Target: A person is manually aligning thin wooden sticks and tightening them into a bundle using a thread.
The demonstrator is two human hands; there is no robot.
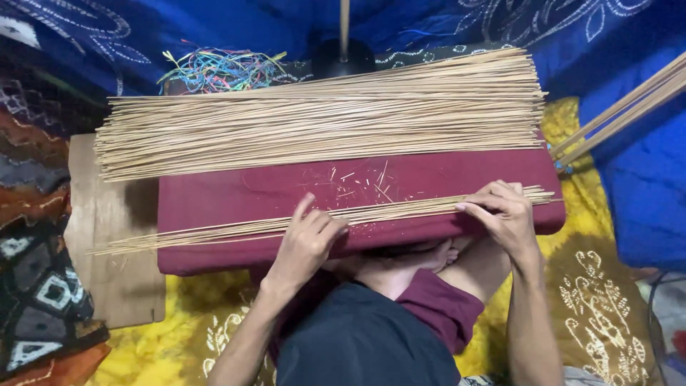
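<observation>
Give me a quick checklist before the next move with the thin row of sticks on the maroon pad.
1. Left hand fingers rest on the thin row of sticks: ok.
2. Right hand presses the row's right end: ok.
3. Row lies fully on the maroon pad: not ok, its left end overhangs the wooden board.
4. Row kept apart from the big stick pile: ok.
5. Stick ends flush at the right: cannot tell.
6. Pad free of splinters: not ok, bits scattered mid-pad.

Pale tan bamboo sticks (321, 118) lie on a plain maroon cushion (236, 196), over yellow cloth (593, 286) with white motifs and blue white-patterned fabric (629, 43).
</observation>
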